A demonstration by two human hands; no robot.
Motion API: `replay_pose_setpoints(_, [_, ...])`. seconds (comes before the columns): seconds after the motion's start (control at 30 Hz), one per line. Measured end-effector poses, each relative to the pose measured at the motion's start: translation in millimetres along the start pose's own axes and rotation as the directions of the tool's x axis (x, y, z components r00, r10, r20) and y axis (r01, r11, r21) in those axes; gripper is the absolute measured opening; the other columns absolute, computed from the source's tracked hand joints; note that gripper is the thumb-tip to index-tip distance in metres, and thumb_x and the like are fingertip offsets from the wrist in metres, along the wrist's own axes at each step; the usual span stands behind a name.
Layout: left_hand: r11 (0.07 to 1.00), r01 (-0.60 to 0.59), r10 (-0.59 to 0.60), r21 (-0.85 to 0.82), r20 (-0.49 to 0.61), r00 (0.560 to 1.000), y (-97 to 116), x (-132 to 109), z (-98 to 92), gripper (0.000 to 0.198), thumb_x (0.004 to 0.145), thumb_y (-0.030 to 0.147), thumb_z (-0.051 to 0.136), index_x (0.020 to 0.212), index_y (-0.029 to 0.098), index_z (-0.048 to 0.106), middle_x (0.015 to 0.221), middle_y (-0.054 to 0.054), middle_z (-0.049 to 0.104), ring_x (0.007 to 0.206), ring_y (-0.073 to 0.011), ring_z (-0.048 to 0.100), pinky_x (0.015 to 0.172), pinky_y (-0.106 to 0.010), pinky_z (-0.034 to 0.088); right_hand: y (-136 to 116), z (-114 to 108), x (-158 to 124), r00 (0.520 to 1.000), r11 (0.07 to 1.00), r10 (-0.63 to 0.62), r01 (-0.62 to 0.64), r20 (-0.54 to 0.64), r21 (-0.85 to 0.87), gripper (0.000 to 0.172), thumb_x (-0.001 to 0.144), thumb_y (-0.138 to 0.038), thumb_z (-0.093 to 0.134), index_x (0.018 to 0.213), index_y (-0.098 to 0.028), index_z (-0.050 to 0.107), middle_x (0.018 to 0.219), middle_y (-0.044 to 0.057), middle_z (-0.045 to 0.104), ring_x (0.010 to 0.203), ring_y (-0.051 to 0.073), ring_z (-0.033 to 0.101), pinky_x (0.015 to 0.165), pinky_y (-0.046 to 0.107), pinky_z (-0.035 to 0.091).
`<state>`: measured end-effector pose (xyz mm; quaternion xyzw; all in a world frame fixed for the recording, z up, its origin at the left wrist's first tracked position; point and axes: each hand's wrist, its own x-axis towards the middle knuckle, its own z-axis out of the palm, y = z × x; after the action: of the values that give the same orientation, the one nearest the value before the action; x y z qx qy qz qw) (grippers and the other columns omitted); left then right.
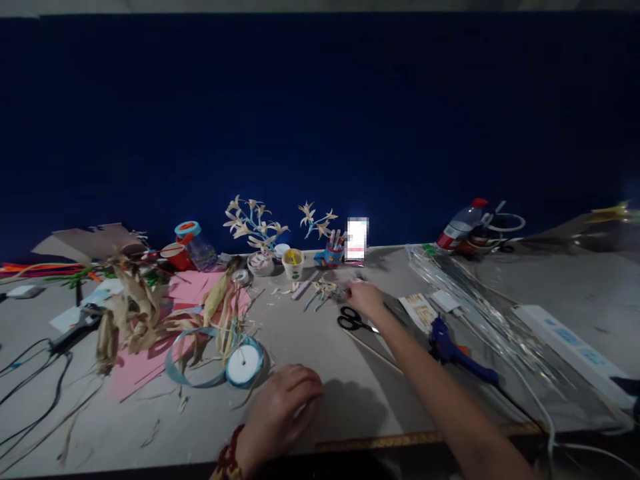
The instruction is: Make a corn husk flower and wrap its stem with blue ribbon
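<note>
My left hand (285, 403) rests near the table's front edge, fingers curled down on the grey surface; whether anything lies under them is hidden. A light blue ribbon roll (243, 363) lies just left of it. My right hand (364, 297) reaches far across the table, its fingers closed around small dried-husk flower pieces (323, 290). Black scissors (353, 321) sit right beside that hand, and a thin wooden stick (373, 352) runs under my forearm.
Dried corn husks (135, 310) lie on pink paper (193, 287) at left. Cups, a jar (196, 245) and husk flower sprays (253, 223) line the back. A blue glue gun (450, 350), clear cellophane (480, 300), power strip (570, 347) and bottle (463, 227) are right. Cables trail at left.
</note>
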<state>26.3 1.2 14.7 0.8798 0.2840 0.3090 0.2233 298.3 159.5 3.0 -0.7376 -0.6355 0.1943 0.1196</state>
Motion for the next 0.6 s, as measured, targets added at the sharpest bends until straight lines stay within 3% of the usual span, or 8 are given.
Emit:
replay_pose_setpoints(0.13, [0.999, 0.039, -0.040, -0.030, -0.026, 0.999, 1, -5, -3.3, 0.020, 0.090, 0.008, 0.053, 0.102, 0.021, 0.063, 0.094, -0.009, 0.073, 0.089, -0.0215, 0.067, 0.080, -0.033, 0.052, -5, 0, 9, 0.999, 0.999, 0.010, -0.011, -0.038, -0.031, 0.032, 0.098, -0.033, 0.062, 0.126, -0.018, 0.060, 0.128, 0.009, 0.062, 0.106, 0.023, 0.065, 0.089, 0.045, 0.057])
replay_pose_setpoints(0.2, [0.997, 0.045, -0.048, -0.068, -0.044, 0.998, 0, -8, -5.4, 0.021, 0.090, 0.007, 0.052, 0.102, 0.021, 0.064, 0.094, -0.010, 0.073, 0.089, -0.0216, 0.067, 0.080, -0.033, 0.051, -3, -10, 6, 0.996, 1.000, 0.000, 0.001, -0.085, 0.012, 0.023, 0.096, -0.033, 0.063, 0.113, -0.017, 0.066, 0.118, 0.009, 0.067, 0.104, 0.024, 0.066, 0.089, 0.042, 0.055])
replay_pose_setpoints(0.27, [0.985, 0.057, -0.073, -0.161, -0.092, 0.993, -1, -8, -6.6, 0.021, 0.091, 0.008, 0.052, 0.102, 0.020, 0.066, 0.094, -0.010, 0.073, 0.090, -0.0216, 0.067, 0.081, -0.033, 0.051, -2, -20, -4, 0.988, 0.995, -0.022, 0.036, -0.152, 0.093, 0.016, 0.091, -0.032, 0.066, 0.086, -0.017, 0.069, 0.098, 0.010, 0.071, 0.100, 0.028, 0.066, 0.086, 0.038, 0.051])
replay_pose_setpoints(0.33, [0.946, 0.118, -0.175, -0.302, -0.169, 0.970, -3, -5, -6.8, 0.016, 0.093, 0.013, 0.053, 0.097, 0.019, 0.068, 0.092, -0.010, 0.072, 0.090, -0.0215, 0.066, 0.082, -0.033, 0.051, -5, -25, -24, 0.977, 0.972, -0.067, 0.109, -0.200, 0.207, 0.018, 0.087, -0.033, 0.063, 0.076, -0.018, 0.064, 0.083, 0.009, 0.070, 0.091, 0.027, 0.066, 0.080, 0.035, 0.049])
replay_pose_setpoints(0.43, [0.774, 0.269, -0.460, -0.573, -0.218, 0.861, -5, 6, -6.2, 0.014, 0.094, 0.026, 0.059, 0.090, 0.017, 0.070, 0.092, -0.010, 0.071, 0.090, -0.0215, 0.065, 0.082, -0.032, 0.050, -21, -17, -68, 0.964, 0.879, -0.183, 0.249, -0.194, 0.407, 0.022, 0.087, -0.040, 0.057, 0.080, -0.020, 0.061, 0.077, 0.005, 0.067, 0.075, 0.022, 0.064, 0.069, 0.031, 0.049])
replay_pose_setpoints(0.5, [0.582, 0.309, -0.609, -0.752, -0.151, 0.779, -3, 16, -5.7, 0.017, 0.092, 0.032, 0.064, 0.095, 0.017, 0.071, 0.097, -0.009, 0.072, 0.092, -0.0211, 0.065, 0.084, -0.032, 0.051, -36, -4, -100, 0.953, 0.805, -0.255, 0.304, -0.166, 0.510, 0.025, 0.085, -0.045, 0.058, 0.080, -0.020, 0.061, 0.077, 0.004, 0.066, 0.072, 0.020, 0.062, 0.066, 0.029, 0.049])
replay_pose_setpoints(0.53, [0.496, 0.301, -0.641, -0.815, -0.110, 0.760, -2, 20, -5.3, 0.019, 0.090, 0.034, 0.067, 0.097, 0.017, 0.071, 0.099, -0.009, 0.072, 0.093, -0.0208, 0.065, 0.087, -0.032, 0.050, -44, 2, -114, 0.943, 0.743, -0.293, 0.327, -0.156, 0.584, 0.026, 0.085, -0.046, 0.059, 0.078, -0.021, 0.060, 0.075, 0.003, 0.064, 0.069, 0.018, 0.060, 0.064, 0.028, 0.049])
replay_pose_setpoints(0.6, [0.382, 0.261, -0.650, -0.887, -0.057, 0.758, 3, 26, -4.2, 0.021, 0.086, 0.035, 0.072, 0.097, 0.017, 0.072, 0.098, -0.008, 0.073, 0.093, -0.0202, 0.064, 0.089, -0.032, 0.049, -57, 13, -136, 0.936, 0.499, -0.311, 0.306, -0.162, 0.811, 0.024, 0.083, -0.042, 0.067, 0.074, -0.021, 0.060, 0.072, 0.002, 0.062, 0.068, 0.017, 0.056, 0.063, 0.028, 0.046])
